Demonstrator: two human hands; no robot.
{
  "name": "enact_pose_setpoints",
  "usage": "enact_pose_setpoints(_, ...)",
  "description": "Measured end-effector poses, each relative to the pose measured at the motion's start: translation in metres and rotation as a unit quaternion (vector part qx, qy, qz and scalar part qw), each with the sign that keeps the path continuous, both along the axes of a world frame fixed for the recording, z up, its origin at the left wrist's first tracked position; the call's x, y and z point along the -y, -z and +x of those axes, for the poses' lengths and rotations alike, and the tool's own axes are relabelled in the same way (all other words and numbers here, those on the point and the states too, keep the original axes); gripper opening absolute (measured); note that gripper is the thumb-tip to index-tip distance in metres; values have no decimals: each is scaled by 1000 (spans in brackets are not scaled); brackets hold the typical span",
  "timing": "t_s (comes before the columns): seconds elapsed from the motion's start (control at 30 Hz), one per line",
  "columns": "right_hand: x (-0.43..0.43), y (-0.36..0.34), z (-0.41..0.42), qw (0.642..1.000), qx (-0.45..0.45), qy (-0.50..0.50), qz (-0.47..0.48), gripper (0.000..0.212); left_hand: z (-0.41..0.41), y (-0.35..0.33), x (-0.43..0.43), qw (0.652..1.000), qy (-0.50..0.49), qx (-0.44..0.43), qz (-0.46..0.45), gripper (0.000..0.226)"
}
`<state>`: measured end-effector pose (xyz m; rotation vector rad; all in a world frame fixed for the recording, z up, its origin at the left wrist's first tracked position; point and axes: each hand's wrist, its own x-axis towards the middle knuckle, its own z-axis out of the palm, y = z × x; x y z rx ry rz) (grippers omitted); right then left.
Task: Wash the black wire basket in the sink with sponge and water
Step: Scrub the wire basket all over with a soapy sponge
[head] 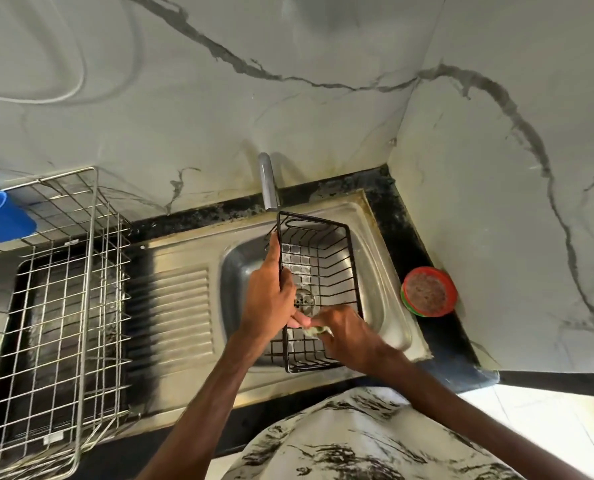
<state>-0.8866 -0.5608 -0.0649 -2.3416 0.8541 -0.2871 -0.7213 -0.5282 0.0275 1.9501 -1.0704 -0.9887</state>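
The black wire basket (318,258) stands tilted in the steel sink (385,306), its open side facing up and right. My left hand (269,296) grips the basket's left rim, fingers curled round the wire. My right hand (344,330) holds a small pale sponge (314,330) pressed against the basket's wires near its lower part. The drain (304,299) shows through the wires. No water runs from the grey tap (268,181) above the basket's far end.
A large silver wire rack (63,271) stands on the draining board (181,299) at the left, a blue plastic cup (1,216) behind it. A red and green round tub (429,292) sits on the black counter right of the sink. Marble walls close the corner.
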Motion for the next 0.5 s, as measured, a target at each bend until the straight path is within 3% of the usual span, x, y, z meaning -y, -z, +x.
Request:
enact_pose_setpoints(0.07,-2,-4,-7,999,-15,26,41,30,1,0,-3,1000,-7,0,18,77)
enact_pose_setpoints(0.13,14,-18,-10,992,48,98,58,41,2,-4,-4,999,-24,-19,21,77)
enact_pose_setpoints(0.27,42,-25,-11,967,96,226,72,13,1,-10,-5,998,-45,-37,2,76)
enact_pose_setpoints(0.4,51,-9,-14,956,102,266,67,16,-2,-10,-4,999,-36,-35,4,78)
enact_pose_setpoints(0.5,51,-10,-10,931,119,264,223,18,0,-10,-4,999,-32,-32,5,78)
